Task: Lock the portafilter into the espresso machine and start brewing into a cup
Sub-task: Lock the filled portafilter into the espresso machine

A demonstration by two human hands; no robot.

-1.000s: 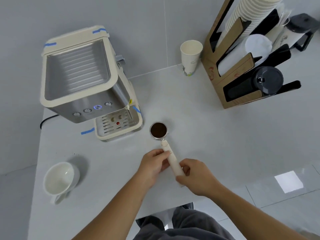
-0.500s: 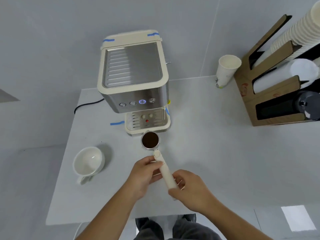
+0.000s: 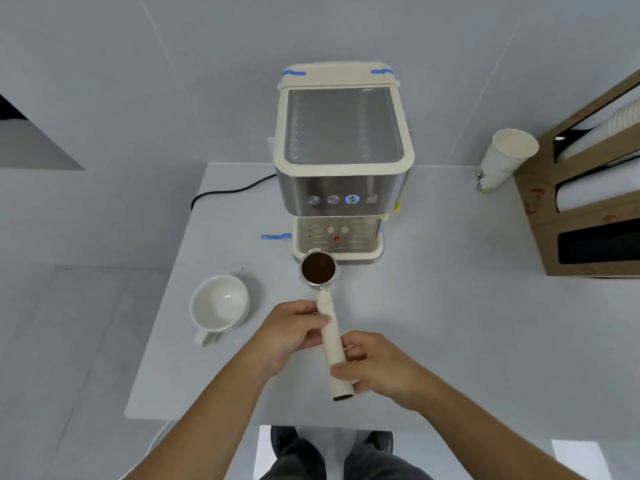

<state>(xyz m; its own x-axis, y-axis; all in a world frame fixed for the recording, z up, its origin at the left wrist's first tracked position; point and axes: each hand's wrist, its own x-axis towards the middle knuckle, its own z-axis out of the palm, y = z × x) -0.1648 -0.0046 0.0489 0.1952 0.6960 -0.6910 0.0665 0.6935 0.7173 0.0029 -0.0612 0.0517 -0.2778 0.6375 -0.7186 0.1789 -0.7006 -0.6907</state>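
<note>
Since a moment ago, the portafilter (image 3: 320, 271) has come closer to the espresso machine (image 3: 341, 161), its round basket of dark ground coffee now right at the front edge of the machine's drip tray (image 3: 337, 237), which sits below the row of buttons, one glowing blue. Both hands grip the portafilter's long cream handle: the left hand (image 3: 294, 332) is closed around the part nearer the machine, and the right hand (image 3: 375, 367) is closed around the part farther from it, with the handle's tip sticking out past the fingers. A white ceramic cup (image 3: 219, 304) stands empty on the white table (image 3: 450, 306), in front of the machine and off to its left. A paper cup (image 3: 504, 157) stands to the machine's right, beside a cardboard holder (image 3: 585, 202) of cups and lids. A black power cord (image 3: 225, 194) trails from the machine's left side.
</note>
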